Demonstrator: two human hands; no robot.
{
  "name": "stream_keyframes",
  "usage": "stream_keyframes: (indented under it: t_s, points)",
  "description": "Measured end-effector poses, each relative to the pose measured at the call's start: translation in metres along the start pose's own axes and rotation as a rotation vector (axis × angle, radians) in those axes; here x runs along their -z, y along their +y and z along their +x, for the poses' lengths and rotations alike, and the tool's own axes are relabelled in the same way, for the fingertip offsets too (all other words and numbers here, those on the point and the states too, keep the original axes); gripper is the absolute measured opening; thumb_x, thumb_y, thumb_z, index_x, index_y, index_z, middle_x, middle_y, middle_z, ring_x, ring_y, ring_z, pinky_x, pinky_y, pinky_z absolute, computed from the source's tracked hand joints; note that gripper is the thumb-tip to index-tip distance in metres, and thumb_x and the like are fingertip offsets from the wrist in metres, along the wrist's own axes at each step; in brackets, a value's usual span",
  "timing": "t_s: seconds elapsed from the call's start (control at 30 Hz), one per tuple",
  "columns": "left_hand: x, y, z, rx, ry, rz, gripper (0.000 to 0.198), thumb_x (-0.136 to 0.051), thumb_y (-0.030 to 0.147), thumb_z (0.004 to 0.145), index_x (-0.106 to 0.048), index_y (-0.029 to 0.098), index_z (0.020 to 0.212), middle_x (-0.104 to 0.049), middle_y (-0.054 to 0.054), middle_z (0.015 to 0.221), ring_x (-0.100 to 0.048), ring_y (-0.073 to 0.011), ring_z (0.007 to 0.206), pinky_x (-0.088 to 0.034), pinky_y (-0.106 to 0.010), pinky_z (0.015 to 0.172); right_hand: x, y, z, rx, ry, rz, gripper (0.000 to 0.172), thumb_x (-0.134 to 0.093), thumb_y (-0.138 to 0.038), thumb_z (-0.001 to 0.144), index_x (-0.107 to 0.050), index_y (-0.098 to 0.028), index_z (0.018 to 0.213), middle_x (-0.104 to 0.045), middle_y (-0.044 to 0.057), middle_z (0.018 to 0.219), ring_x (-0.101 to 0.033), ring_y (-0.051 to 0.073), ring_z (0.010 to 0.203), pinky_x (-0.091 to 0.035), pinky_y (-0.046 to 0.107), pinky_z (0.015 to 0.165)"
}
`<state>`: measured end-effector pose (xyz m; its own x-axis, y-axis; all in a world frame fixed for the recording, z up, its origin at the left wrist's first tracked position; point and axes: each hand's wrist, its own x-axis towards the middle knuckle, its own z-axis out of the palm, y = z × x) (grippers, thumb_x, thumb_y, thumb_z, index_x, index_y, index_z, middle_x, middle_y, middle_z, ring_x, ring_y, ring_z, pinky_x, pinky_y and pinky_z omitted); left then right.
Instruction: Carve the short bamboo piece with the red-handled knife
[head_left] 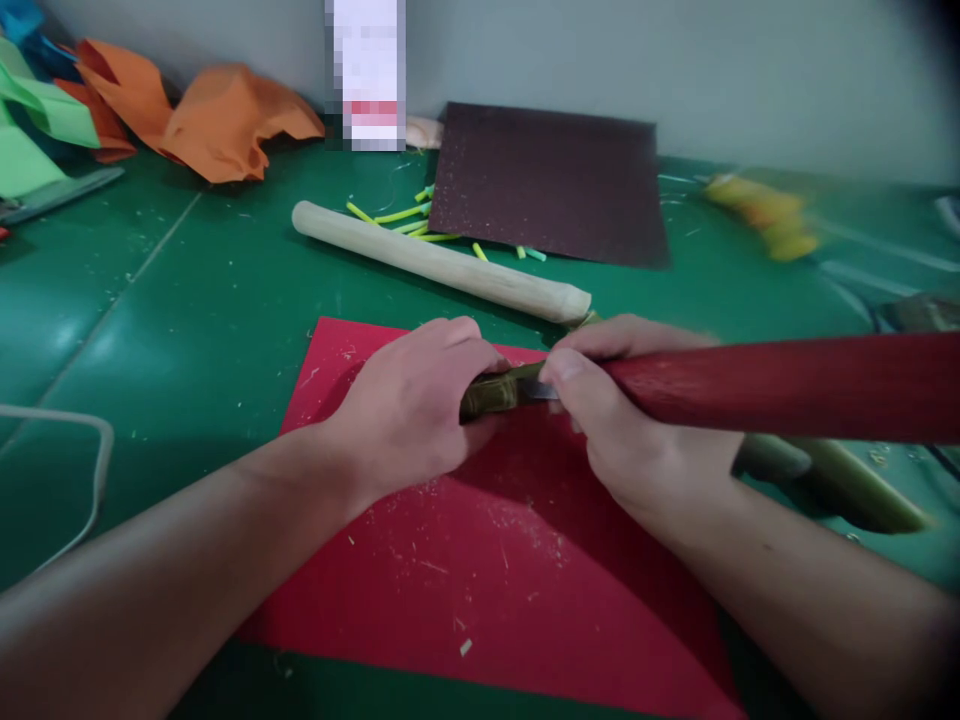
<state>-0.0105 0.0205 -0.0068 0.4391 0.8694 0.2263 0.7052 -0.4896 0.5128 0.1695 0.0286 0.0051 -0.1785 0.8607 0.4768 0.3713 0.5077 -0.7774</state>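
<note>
Over a red sheet (420,580) strewn with pale shavings, my left hand (409,405) is closed around a short olive-green bamboo piece (491,396). Most of that piece is hidden in the palm; its jointed end sticks out to the right. My right hand (626,410) grips a knife (795,388) with a long, thick red handle that runs out of view at the right edge. Its short metal blade shows between my right thumb and the bamboo and appears to touch the bamboo. The blade's tip cannot be made out.
A pale peeled bamboo stick (442,262) lies beyond my hands. Behind it are a dark brown sheet (551,185) and thin yellow-green strips (401,215). Crumpled orange paper (225,120) sits back left, a blurred yellow object (765,215) back right. Green bamboo (855,485) lies by my right wrist.
</note>
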Motion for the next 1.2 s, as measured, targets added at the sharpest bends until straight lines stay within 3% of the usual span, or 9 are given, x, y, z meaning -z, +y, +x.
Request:
stream_keyframes:
  t_s: [0.2,0.77,0.97,1.2]
  points:
    - [0.0,-0.003,-0.004,-0.022,0.014,-0.024,0.01,-0.063,0.027,0.084,-0.06,0.017,0.085,-0.056,-0.003,0.081,-0.051,-0.017,0.074,-0.033,-0.03,0.058,-0.005,-0.005,0.002,-0.073,-0.06,0.005,0.022,-0.065,-0.017,0.079,-0.061,-0.025,0.059,-0.062,-0.005,0.057,-0.059,0.013,0.054,-0.051,0.028,0.056]
    - [0.001,-0.003,-0.004,-0.006,-0.003,-0.047,0.009,-0.062,0.021,0.081,-0.054,0.017,0.077,-0.051,-0.001,0.077,-0.047,-0.0149,0.07,-0.029,-0.03,0.055,-0.007,-0.01,0.004,-0.115,-0.041,-0.06,0.02,-0.066,-0.017,0.076,-0.06,-0.023,0.059,-0.06,-0.004,0.057,-0.055,0.013,0.055,-0.05,0.032,0.064]
    - [0.0,-0.003,-0.006,-0.009,-0.012,-0.046,0.012,-0.064,0.019,0.079,-0.053,0.017,0.076,-0.049,-0.001,0.077,-0.045,-0.0152,0.07,-0.028,-0.03,0.054,0.0,-0.017,0.008,-0.163,-0.151,-0.226,0.017,-0.064,-0.027,0.075,-0.062,-0.024,0.058,-0.062,-0.002,0.058,-0.061,0.018,0.063,-0.051,0.038,0.074]
    - [0.001,-0.003,-0.004,-0.004,-0.021,-0.06,0.012,-0.066,0.02,0.079,-0.055,0.016,0.078,-0.049,0.0,0.076,-0.045,-0.0148,0.07,-0.028,-0.029,0.054,0.004,-0.013,0.009,-0.17,-0.185,-0.214,0.015,-0.065,-0.029,0.075,-0.064,-0.025,0.061,-0.065,0.0,0.064,-0.064,0.021,0.069,-0.051,0.039,0.075]
